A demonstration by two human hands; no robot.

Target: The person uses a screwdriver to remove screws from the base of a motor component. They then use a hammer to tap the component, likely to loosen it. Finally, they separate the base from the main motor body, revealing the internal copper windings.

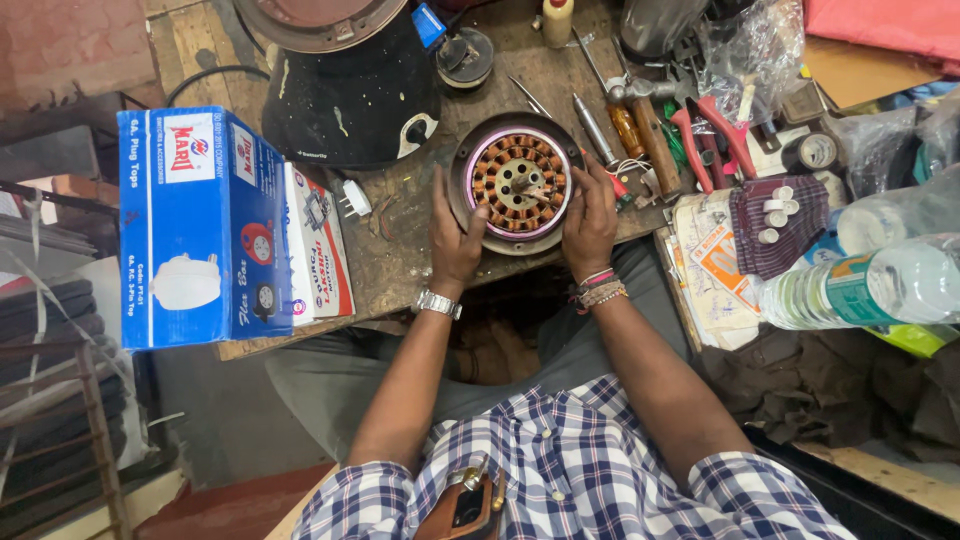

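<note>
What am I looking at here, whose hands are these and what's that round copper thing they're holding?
This one picture comes from a camera worn on a person's head, looking down at their own arms. The left hand and right hand grip the sides of a round motor stator with copper windings, resting on a worn wooden workbench. Around it lie a blue cardboard box, a black appliance base, screwdrivers, red-handled pliers and a plastic bottle.

A worn wooden bench [400, 250] carries a motor stator [517, 182], blue box [200, 225], and pliers [712, 140].
</note>
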